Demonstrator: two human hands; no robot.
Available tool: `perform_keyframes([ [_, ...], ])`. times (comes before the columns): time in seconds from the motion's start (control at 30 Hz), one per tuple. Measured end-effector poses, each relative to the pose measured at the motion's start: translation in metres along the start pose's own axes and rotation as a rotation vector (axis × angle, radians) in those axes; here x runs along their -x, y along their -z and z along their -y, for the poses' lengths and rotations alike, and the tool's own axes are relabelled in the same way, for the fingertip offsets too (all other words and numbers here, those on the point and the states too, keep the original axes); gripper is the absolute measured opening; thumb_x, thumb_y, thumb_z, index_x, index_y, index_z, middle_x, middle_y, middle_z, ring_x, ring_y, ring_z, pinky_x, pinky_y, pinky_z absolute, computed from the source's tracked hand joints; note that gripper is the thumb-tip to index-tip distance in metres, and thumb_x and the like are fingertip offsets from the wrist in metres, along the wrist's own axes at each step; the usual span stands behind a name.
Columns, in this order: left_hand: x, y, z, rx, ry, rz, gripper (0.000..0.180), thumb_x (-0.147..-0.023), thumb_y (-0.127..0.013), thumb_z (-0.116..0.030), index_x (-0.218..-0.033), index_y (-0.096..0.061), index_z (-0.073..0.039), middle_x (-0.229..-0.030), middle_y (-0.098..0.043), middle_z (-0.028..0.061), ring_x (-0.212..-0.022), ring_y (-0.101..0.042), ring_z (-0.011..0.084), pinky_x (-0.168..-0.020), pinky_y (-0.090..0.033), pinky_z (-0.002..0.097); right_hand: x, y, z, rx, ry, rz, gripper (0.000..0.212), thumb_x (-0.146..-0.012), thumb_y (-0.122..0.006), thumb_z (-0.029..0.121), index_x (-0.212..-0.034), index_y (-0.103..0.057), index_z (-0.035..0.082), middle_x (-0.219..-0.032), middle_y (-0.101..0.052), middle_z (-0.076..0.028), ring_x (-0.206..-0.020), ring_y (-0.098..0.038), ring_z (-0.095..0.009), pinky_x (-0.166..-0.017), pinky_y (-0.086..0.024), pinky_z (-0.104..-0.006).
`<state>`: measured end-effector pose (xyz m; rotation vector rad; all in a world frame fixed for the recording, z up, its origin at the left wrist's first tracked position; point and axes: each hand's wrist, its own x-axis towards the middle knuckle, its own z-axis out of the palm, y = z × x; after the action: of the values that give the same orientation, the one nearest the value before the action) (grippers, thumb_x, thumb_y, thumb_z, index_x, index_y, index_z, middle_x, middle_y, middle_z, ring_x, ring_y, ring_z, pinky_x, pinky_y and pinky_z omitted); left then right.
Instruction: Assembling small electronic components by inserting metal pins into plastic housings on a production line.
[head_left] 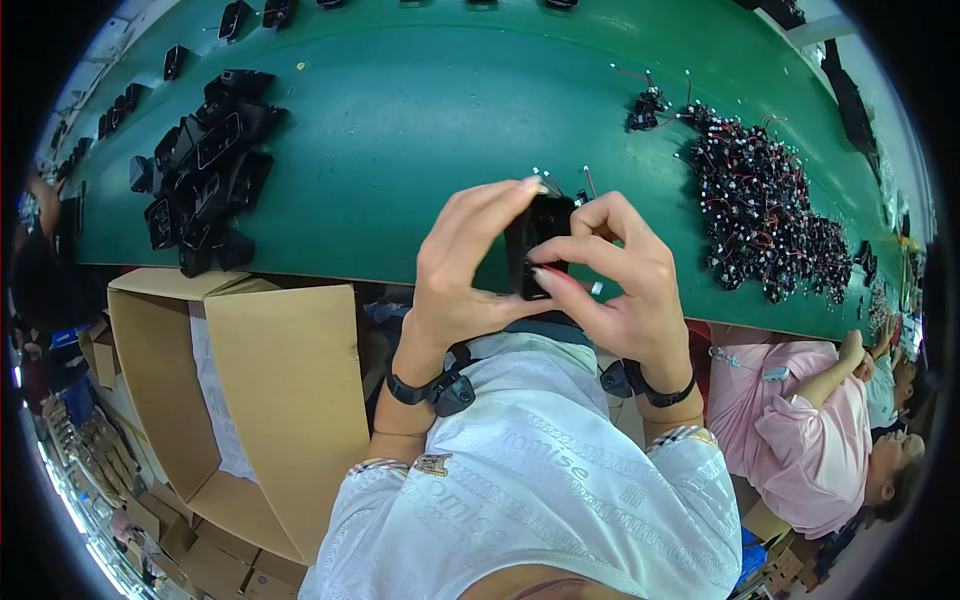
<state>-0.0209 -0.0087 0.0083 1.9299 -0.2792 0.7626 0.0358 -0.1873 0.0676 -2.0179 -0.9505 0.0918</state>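
My left hand is wrapped around a black plastic housing, holding it tilted over the table's near edge. The thumb and index finger of my right hand are pinched together at the housing's open side. Whatever sits between those fingertips is too small and dark to make out. A small white connector shows just below the right index finger. Just beyond the hands, a few small wired parts with red leads and white plugs lie on the table, partly hidden by the fingers.
Black housings are heaped on the green table to the left. At right spreads a large pile of small black wired parts. An open cardboard box stands against the near edge at left. A co-worker in pink sits at right.
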Motion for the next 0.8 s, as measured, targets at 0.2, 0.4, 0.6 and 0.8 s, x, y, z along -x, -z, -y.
perform_keyframes([
  [0.2,0.004,-0.004,0.003,0.263,0.047,-0.146,0.088,-0.061,-0.097,-0.022,-0.137,-0.059,-0.002,-0.128,-0.068,0.0170,-0.115,-0.066,0.0354,-0.097,-0.055,0.0442,0.004,0.001,0.005,-0.112,0.054,-0.060,0.034,-0.070,-0.087,0.013,-0.101,-0.076,0.008,-0.099,-0.055,-0.009,-0.078,-0.058,-0.022,-0.066,-0.049,-0.0317],
  [0.4,-0.001,-0.005,-0.003,-0.024,-0.111,-0.144,0.080,-0.064,-0.095,-0.027,-0.133,-0.065,-0.002,-0.124,-0.067,0.0153,-0.107,-0.063,0.0332,-0.092,-0.053,0.0422,0.007,-0.012,0.001,-0.036,0.092,-0.143,0.044,-0.061,-0.092,0.017,-0.099,-0.074,0.004,-0.135,-0.052,-0.019,-0.102,-0.064,-0.027,-0.084,-0.057,-0.0376],
  [0.6,-0.008,-0.007,-0.012,-0.071,-0.041,-0.119,0.083,-0.063,-0.094,-0.029,-0.136,-0.063,-0.002,-0.122,-0.064,0.0145,-0.104,-0.062,0.0321,-0.087,-0.053,0.0412,0.008,-0.013,-0.008,-0.258,-0.030,-0.121,0.040,-0.066,-0.090,0.013,-0.101,-0.074,0.003,-0.144,-0.048,-0.021,-0.113,-0.063,-0.029,-0.087,-0.058,-0.0384],
  [0.8,-0.021,-0.010,-0.032,-0.183,0.123,-0.019,0.088,-0.054,-0.097,-0.025,-0.135,-0.066,-0.004,-0.109,-0.061,0.0115,-0.098,-0.062,0.0277,-0.082,-0.053,0.0383,0.008,-0.007,-0.041,-1.038,-0.227,0.064,0.036,-0.081,-0.080,0.014,-0.110,-0.069,-0.005,-0.146,-0.050,-0.025,-0.126,-0.058,-0.028,-0.108,-0.047,-0.0413],
])
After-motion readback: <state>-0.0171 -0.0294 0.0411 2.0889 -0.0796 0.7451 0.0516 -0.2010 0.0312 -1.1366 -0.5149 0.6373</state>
